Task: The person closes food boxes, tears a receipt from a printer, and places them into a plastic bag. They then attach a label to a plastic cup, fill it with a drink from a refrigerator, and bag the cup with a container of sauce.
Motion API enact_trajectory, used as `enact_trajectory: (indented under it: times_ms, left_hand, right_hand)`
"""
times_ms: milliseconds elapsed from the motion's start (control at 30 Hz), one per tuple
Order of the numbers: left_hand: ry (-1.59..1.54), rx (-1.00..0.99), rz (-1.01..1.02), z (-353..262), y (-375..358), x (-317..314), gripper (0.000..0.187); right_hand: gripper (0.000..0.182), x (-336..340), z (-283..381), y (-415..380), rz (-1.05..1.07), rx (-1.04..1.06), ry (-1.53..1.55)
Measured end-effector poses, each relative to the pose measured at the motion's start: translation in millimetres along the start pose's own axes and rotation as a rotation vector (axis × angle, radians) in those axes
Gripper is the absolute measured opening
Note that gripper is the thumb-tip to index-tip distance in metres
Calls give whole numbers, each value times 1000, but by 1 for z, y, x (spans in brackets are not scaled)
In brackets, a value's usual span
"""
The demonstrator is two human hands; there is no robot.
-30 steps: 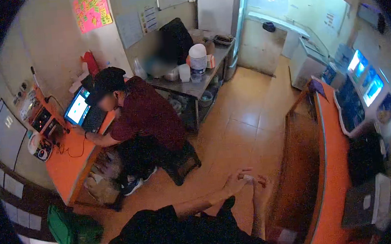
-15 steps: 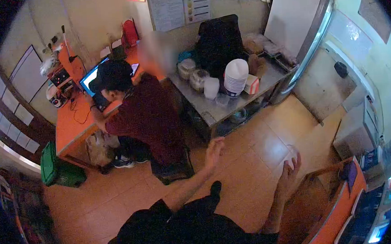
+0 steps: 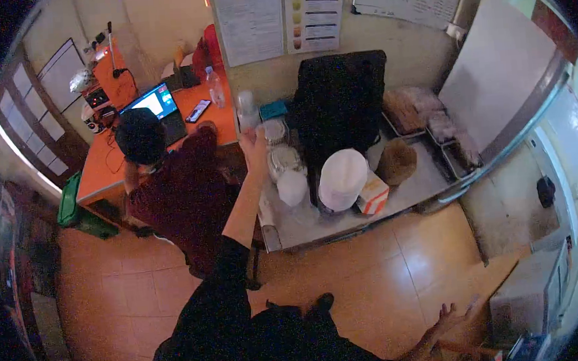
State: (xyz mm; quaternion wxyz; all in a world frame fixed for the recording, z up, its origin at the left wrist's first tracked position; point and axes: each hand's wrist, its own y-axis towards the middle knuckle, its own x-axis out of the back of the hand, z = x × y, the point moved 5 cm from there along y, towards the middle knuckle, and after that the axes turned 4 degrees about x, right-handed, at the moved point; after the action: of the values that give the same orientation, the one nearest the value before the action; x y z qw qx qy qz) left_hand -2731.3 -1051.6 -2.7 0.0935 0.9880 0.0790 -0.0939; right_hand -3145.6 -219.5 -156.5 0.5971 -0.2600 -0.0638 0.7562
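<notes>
My left hand reaches over the left side of the metal table, its fingers extended and loosely together. Its fingertips are right at the base of a clear plastic cup stack. Beside it are clear round containers, and a white cup stands nearer the front edge. A stack of white paper tubs and an orange-and-white box stand farther right. My right hand hangs low over the floor at the lower right, fingers spread, holding nothing.
A seated person leans over an orange desk with a laptop, phone and bottle. A black bag and brown packages rest on the metal table. A green bin stands left.
I am closer to the metal table. My left hand has moved from over the floor to the table's left side; my right hand has lowered, with fingers wider apart. The seated person bends further down.
</notes>
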Motion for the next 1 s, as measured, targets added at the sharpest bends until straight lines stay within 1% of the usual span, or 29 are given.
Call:
enact_trajectory:
  times_ms: [33,67,100,133,167,200,233,300,333,400,433,467,500,533,600,633,667,700,733,767,800,833,900,933,967,1000]
  left_hand:
    - [4,-18,-26,8,17,-1,53]
    - [218,-170,-55,7,31,-2,58]
    - [432,-316,-83,1,41,-6,63]
    - [434,-328,-108,1,57,-10,63]
    - [555,-255,-155,3,74,-14,66]
    - [675,-174,-201,10,91,-18,70]
    - [672,-176,-219,14,108,-23,70]
    - [923,-313,-394,18,142,-30,75]
    - [926,-308,-399,17,159,-35,75]
    - [869,-473,-369,8,179,-41,77]
    - [877,-459,-370,7,187,-41,77]
    - [900,-313,-231,14,199,-41,75]
    - [915,-168,-95,21,207,-42,74]
    - [922,-160,-103,16,208,-42,74]
    - [1126,-285,-183,3,203,-41,70]
    - [1139,-280,-185,-4,202,-41,70]
    - [1158,-432,-246,-20,198,-42,68]
    - [1169,-586,-308,-32,196,-44,66]
    - [1177,-585,-313,-38,199,-45,66]
    - [1145,-525,-276,-42,203,-44,66]
    - [1109,-467,-238,-46,207,-44,65]
    - [1113,-471,-240,-55,208,-49,65]
    - [1068,-463,-339,-80,200,-58,66]
    - [1071,-529,-416,-99,190,-64,64]
    - [1065,-601,-483,-119,178,-72,61]
    - [928,-720,-447,-135,170,-75,56]
  right_hand:
    - [66,-22,9,27,27,-47,8]
    - [63,-91,38,24,1,276,5]
    - [61,-147,62,22,-1,437,13]
    - [60,-204,85,20,-3,599,20]
    - [57,-250,105,24,-86,608,-208]
    - [55,-279,117,37,-172,616,-439]
    - [55,-295,119,61,-154,621,-436]
    - [64,-322,125,103,-93,707,-321]
    - [64,-337,127,114,-88,706,-325]
    - [61,-361,135,124,34,697,-192]
    - [60,-371,138,130,75,690,-154]
    - [61,-389,149,127,22,902,-373]
    - [61,-406,156,125,8,1003,-486]
    - [62,-426,163,121,-17,1107,-595]
    - [49,-448,171,119,-72,828,-533]
    - [49,-439,168,136,-66,817,-538]
    - [46,-426,165,160,23,873,-559]
    - [44,-436,167,161,72,901,-567]
    - [43,-445,169,162,121,927,-574]
    - [42,-448,168,167,82,820,-575]
    - [41,-455,167,169,64,764,-573]
    - [41,-468,167,165,45,709,-570]
    - [53,-483,172,158,27,825,-478]
    - [60,-486,173,158,16,863,-447]
    - [57,-480,172,166,-28,876,-407]
    - [54,-481,180,156,96,935,-332]
